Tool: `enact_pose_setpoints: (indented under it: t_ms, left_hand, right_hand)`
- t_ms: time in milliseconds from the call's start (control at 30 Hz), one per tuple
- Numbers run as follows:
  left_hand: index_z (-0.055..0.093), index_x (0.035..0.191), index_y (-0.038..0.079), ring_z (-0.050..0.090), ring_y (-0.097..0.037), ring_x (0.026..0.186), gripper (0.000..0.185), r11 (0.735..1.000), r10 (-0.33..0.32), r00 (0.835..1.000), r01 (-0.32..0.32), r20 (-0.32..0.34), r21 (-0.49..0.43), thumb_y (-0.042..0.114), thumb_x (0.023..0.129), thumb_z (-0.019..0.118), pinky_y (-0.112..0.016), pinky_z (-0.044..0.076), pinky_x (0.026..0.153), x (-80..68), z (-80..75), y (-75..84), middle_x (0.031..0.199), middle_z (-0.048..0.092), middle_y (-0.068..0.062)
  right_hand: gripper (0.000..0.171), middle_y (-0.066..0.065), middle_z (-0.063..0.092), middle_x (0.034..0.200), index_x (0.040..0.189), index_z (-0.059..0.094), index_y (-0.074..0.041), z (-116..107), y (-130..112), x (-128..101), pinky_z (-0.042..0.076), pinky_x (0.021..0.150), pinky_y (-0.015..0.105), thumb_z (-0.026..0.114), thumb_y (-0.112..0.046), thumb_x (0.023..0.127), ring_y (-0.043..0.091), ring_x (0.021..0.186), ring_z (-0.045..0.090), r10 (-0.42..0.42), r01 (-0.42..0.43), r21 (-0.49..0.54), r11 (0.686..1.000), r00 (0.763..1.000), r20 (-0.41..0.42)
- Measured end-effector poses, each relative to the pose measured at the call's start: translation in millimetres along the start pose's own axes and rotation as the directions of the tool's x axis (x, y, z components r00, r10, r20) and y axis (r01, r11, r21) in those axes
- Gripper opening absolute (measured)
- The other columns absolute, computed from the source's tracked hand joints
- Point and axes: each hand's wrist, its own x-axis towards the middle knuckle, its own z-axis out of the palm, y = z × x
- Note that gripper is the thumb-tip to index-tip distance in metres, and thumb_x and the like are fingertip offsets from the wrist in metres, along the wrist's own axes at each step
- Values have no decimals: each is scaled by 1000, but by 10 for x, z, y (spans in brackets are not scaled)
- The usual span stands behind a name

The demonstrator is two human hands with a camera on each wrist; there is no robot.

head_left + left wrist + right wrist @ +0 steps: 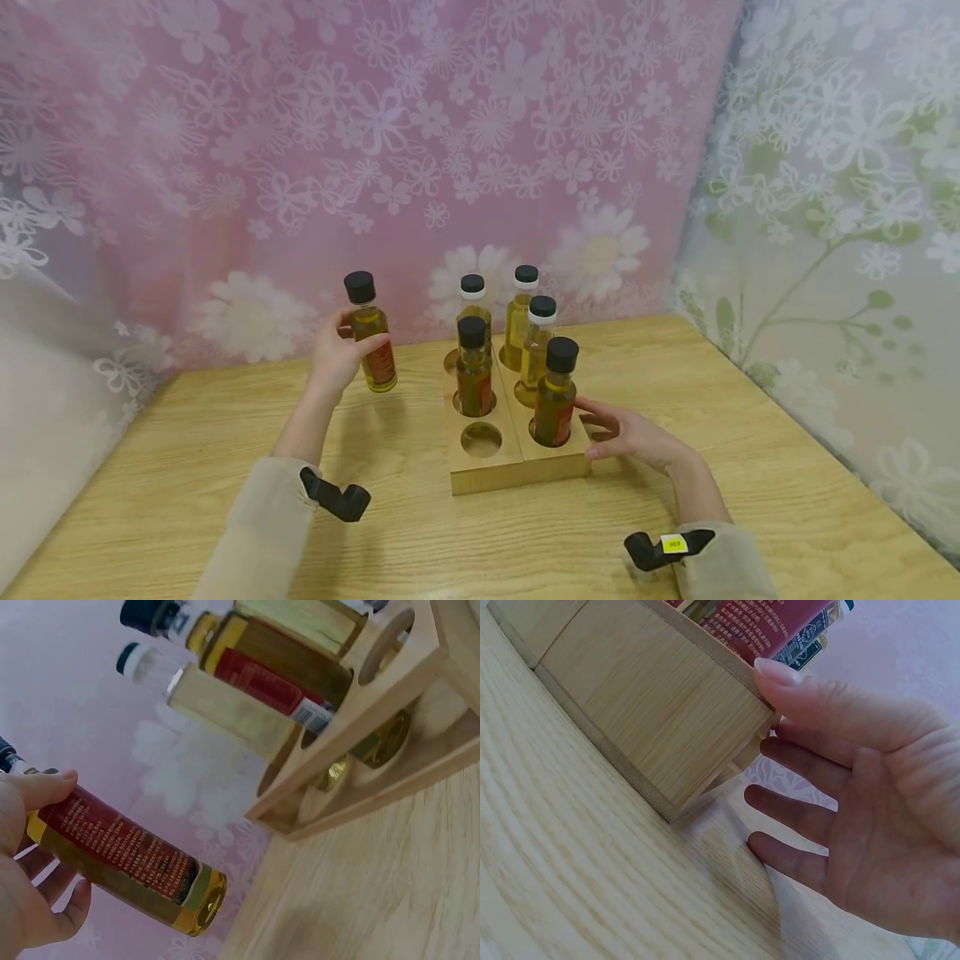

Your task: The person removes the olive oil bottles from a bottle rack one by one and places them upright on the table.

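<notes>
1. Left hand (337,354) gripped a bottle (371,337) round its middle, thumb across the red label, fingers curled behind. The bottle was held clear of the tabletop (750,433), tilted slightly, at about 9 o'clock from the rack (517,467).
2. Right hand (626,433) lay open, fingers straight and spread, holding nothing; its thumb and fingertips touched the rack's near corner at 3 o'clock.
3. The rack was a wooden block with round holes. Five bottles stood in it; the near-left hole (481,439) was vacant.
4. Handling, as judged: the bottle looked like glass filled with yellow oil, so stiff, breakable and fairly heavy for its size. The smooth wall could be slippery; the paper label offers the better hold. The black cap (359,287) is narrow, a poorer place to grip.
5. In the left wrist view the bottle's base (206,904) showed free, nothing beneath it.
6. The tabletop was pale wood with plain grain, level. Behind hung a pink flowered cloth (375,150); at 3 o'clock, a white and green flowered one (840,208).
</notes>
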Motion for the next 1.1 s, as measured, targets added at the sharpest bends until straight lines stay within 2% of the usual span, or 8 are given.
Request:
enact_pose_setpoints:
  t_ms: [200, 500, 700, 933, 1100]
  left_hand:
    - [41, 136, 8, 43, -32, 112, 61, 1000, -27, 1000, 27, -1, -13, 18, 84, 70, -48, 41, 92, 123, 73, -182, 124, 43, -17]
    - [39, 138, 5, 42, -33, 114, 62, 996, -76, 995, 74, -59, -41, 13, 85, 69, -47, 40, 94, 209, 100, -347, 127, 41, -19]
    - [36, 139, 3, 41, -35, 116, 62, 995, -88, 992, 84, -86, -50, 10, 86, 66, -49, 38, 96, 239, 15, -446, 129, 39, -20]
    - [38, 137, 1, 42, -34, 113, 60, 998, -59, 987, 53, -147, -45, 7, 84, 67, -47, 40, 94, 245, -110, -478, 128, 40, -21]
    - [37, 138, 0, 41, -34, 114, 61, 997, -60, 985, 53, -162, -49, 6, 85, 66, -47, 39, 96, 234, -204, -495, 128, 39, -21]
  right_hand:
    - [85, 24, 19, 149, 147, 18, -2, -6, -13, -1, 23, 102, 59, 70, -17, 82, 48, 131, 22, -8, 8, -11, 1000, 1000, 0]
    - [84, 23, 20, 149, 147, 20, -2, -5, 2, -2, 24, 103, 58, 70, -16, 82, 46, 132, 23, -12, 12, -6, 1000, 1000, -13]
    - [83, 25, 20, 148, 146, 20, 1, 0, 2, -19, 24, 103, 58, 70, -15, 82, 47, 131, 23, -21, 21, -17, 1000, 1000, -16]
    - [82, 26, 21, 147, 146, 21, 0, -4, -3, -25, 24, 102, 58, 70, -15, 82, 48, 131, 24, -29, 28, -36, 999, 999, -15]
    - [83, 25, 21, 148, 146, 21, -1, -5, 2, -17, 25, 102, 58, 71, -16, 82, 47, 131, 24, -16, 16, -29, 999, 1000, -17]
